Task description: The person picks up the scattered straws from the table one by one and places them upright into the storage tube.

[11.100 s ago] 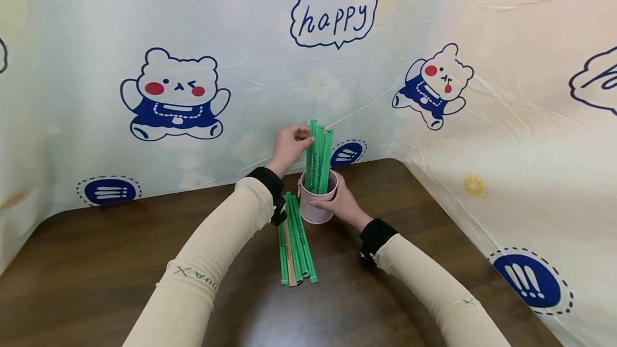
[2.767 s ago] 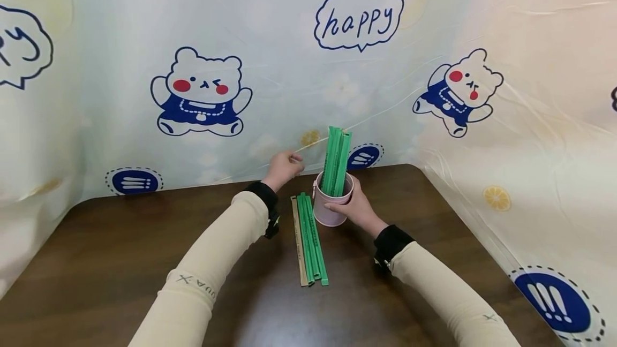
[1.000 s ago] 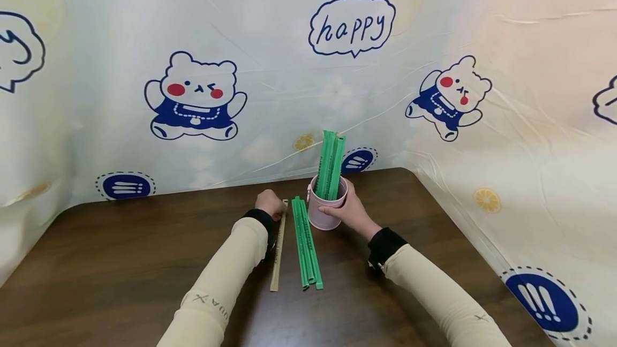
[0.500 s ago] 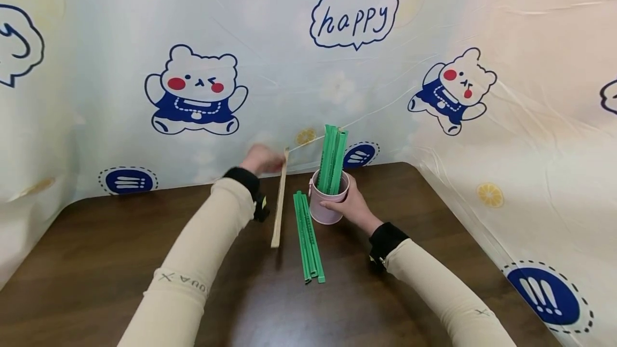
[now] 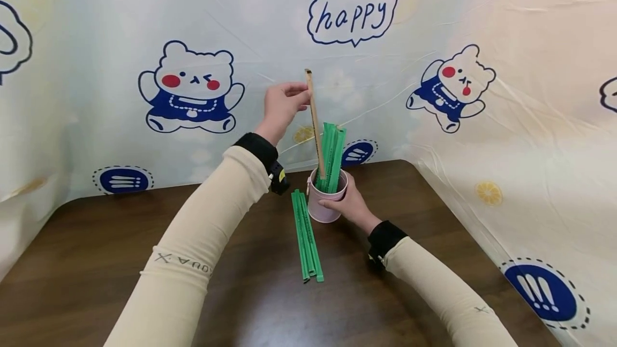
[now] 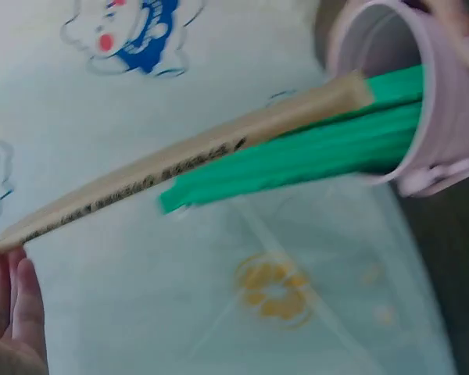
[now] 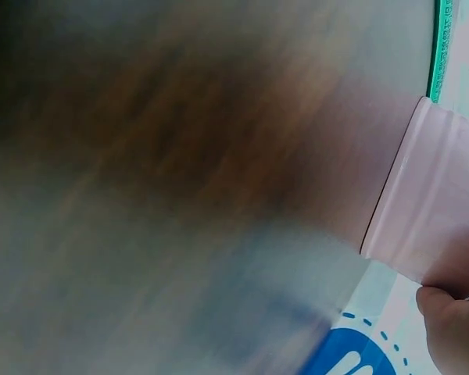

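My left hand (image 5: 281, 106) is raised above the table and pinches a brown paper-wrapped straw (image 5: 315, 122) near its upper end. The lower end of this straw overlaps the mouth of a small pink bucket (image 5: 320, 208), in front of several green wrapped straws (image 5: 332, 149) standing in it. In the left wrist view the brown straw (image 6: 180, 164) slants along the green ones, its far end just at the bucket's rim (image 6: 426, 101). With thumb and fingers round its right side, my right hand (image 5: 354, 205) holds the bucket upright on the table.
Several more green wrapped straws (image 5: 306, 237) lie side by side on the dark wooden table (image 5: 385, 293), in front and to the left of the bucket. A printed cloth (image 5: 270, 25) with bears hangs close behind the table's back edge and along its right side.
My left hand has picked the brown straw off the table, lifted it and carried it right, over the bucket. Earlier, the brown straw lay with the green ones. The right hand keeps its hold.
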### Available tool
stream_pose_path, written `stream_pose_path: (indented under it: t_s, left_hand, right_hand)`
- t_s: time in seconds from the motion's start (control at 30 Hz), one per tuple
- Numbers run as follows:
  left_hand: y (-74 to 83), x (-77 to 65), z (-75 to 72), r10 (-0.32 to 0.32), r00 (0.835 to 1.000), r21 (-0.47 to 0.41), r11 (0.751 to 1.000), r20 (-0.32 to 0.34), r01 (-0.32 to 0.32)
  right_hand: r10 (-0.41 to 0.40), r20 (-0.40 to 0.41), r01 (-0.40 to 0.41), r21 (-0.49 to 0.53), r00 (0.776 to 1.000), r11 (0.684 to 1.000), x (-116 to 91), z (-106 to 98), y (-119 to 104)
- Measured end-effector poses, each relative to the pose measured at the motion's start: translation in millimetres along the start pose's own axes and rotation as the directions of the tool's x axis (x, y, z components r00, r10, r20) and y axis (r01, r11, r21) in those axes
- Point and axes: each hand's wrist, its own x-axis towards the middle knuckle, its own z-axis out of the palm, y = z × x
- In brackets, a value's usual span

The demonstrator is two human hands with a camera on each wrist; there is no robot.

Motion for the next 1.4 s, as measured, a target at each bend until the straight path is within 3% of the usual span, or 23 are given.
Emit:
stream_pose_path:
  t_s: [0.13, 0.3, 0.5, 0.73, 0.93, 1.23, 1.4]
  left_hand:
    - [-17.1, -6.9, 11.8, 0.009, 1.0, 0.04, 0.999, 0.026, -0.01]
    - [-40.5, -13.9, 19.5, 0.008, 0.994, 0.134, 0.991, 0.107, -0.022]
    - [-61.6, -19.2, 22.9, 0.051, 0.984, 0.261, 0.961, 0.169, -0.095]
    - [-82.4, -24.6, 25.1, 0.079, 0.977, 0.337, 0.931, 0.198, -0.143]
    - [-91.0, -27.9, 24.7, 0.065, 0.98, 0.343, 0.93, 0.19, -0.129]
    - [-91.6, -21.8, 27.7, 0.037, 0.986, 0.337, 0.937, 0.161, -0.09]
    - [-95.5, -26.8, 30.1, 0.019, 0.988, 0.346, 0.936, 0.155, -0.073]
  right_hand:
    - [-0.012, -0.003, 0.012, 0.006, 1.0, 1.0, 2.4, 0.5, -0.6]
    - [-0.004, 0.007, 0.004, 0.009, 1.0, 1.0, 1.5, 1.0, -0.1]
    - [-0.012, -0.014, 0.013, 0.01, 1.0, 1.0, 2.7, -3.1, -3.4]
    - [-0.022, -0.022, 0.022, 0.0, 1.0, 1.0, 0.6, -1.5, -1.6]
    - [0.016, -0.016, -0.016, 0.014, 1.0, 1.0, -1.4, 1.5, -1.0]
    - [-0.012, -0.027, 0.013, 0.023, 1.0, 1.0, 2.5, -1.7, -4.2]
    - [0.006, -0.015, -0.006, 0.015, 1.0, 1.0, -1.4, 0.7, -1.6]
